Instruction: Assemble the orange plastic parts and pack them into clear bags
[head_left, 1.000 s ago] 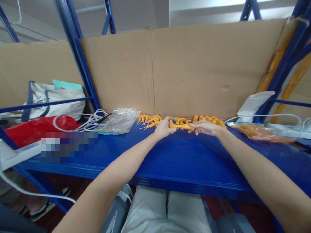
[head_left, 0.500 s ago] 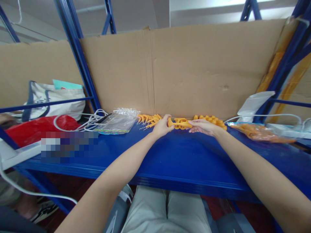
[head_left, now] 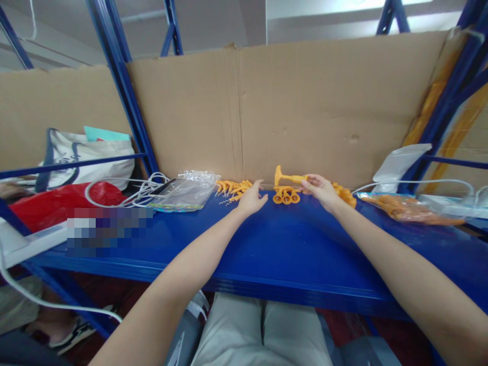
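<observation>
My right hand [head_left: 320,189] pinches one end of an orange T-shaped corkscrew [head_left: 292,178] and holds it up sideways, its crossbar handle pointing left. No metal spiral shows on it. Fingers apart, my left hand [head_left: 253,197] holds nothing and hovers beside a pile of orange corkscrew handles [head_left: 231,187] with bare metal spirals. Between the hands, several hollow orange sleeves [head_left: 285,197] lie on the blue table [head_left: 267,244], their round open ends towards me. More orange pieces [head_left: 346,195] are partly hidden behind my right hand.
A clear plastic bag [head_left: 181,193] and white cables [head_left: 150,185] lie on the left. Farther left are a red bag [head_left: 76,201] and a cloth tote [head_left: 91,157]. On the right is a bag of orange parts [head_left: 407,208]. Cardboard [head_left: 297,112] walls the back.
My left hand has let go of the corkscrew and opened, staying at the left. My right hand has lifted the corkscrew and moved it a little right, uncovering the hollow sleeves.
</observation>
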Demonstrator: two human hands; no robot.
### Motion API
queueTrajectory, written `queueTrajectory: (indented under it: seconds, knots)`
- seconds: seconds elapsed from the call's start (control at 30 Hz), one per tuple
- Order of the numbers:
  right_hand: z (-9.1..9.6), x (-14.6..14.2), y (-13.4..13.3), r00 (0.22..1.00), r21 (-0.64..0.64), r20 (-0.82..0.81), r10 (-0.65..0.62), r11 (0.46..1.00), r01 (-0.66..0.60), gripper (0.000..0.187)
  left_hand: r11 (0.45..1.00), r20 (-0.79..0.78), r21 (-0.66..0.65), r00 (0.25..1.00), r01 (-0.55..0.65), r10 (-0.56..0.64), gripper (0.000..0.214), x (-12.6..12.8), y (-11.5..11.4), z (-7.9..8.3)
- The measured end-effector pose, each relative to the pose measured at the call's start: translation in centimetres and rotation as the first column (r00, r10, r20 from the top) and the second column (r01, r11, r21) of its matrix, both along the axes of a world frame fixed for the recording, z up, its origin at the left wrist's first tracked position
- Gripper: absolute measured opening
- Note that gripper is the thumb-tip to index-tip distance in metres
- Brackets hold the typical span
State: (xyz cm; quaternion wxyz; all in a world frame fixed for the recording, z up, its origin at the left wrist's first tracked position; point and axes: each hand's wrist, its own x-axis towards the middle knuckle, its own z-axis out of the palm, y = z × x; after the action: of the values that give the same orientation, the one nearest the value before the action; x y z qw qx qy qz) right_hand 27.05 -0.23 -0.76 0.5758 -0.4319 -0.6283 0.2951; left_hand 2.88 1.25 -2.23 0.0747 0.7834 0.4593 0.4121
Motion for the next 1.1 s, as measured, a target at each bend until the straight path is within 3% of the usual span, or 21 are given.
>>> queueTrajectory:
  seconds: [0.1,0.2,0.3,0.43,0.57,0.73,1.1]
  knots:
    - [-0.2,0.5,0.3,0.95,0.16,0.21,-0.233,0.966,0.201,0.033,1.0,-0.11,0.012,0.994,0.025,-0.023,0.049,0.0,-0.1,-0.2]
    - [-0.6,0.4,-0.2,0.777,0.273,0.476,-0.413,0.909,0.316,0.029,0.994,-0.19,0.022,0.976,0.109,-0.103,0.045,0.1,-0.1,-0.6]
    - [-1.1,-0.3,-1.0,0.645,0.237,0.644,-0.411,0.909,0.343,0.027,0.98,-0.242,0.003,0.951,0.2,-0.193,0.043,0.4,0.1,-1.2]
    - [-2.0,-0.9,-1.2,0.557,0.162,0.753,-0.35,0.919,0.359,0.027,0.964,-0.314,-0.082,0.912,0.251,-0.264,0.045,0.6,0.5,-1.9]
    - [-2.9,-0.6,-0.1,0.554,0.158,0.771,-0.315,0.937,0.313,0.031,0.952,-0.397,-0.159,0.865,0.263,-0.305,0.049,0.7,0.7,-2.0]
    - [-4.3,0.4,1.7,0.524,0.209,0.799,-0.294,0.954,0.216,0.041,0.96,-0.497,-0.213,0.825,0.183,-0.268,0.056,0.7,0.4,-1.5]
    - [-5.3,0.6,2.7,0.587,0.126,0.779,-0.219,0.972,0.196,0.047,0.991,-0.51,-0.123,0.854,0.046,-0.102,0.053,1.0,-0.6,-1.2]
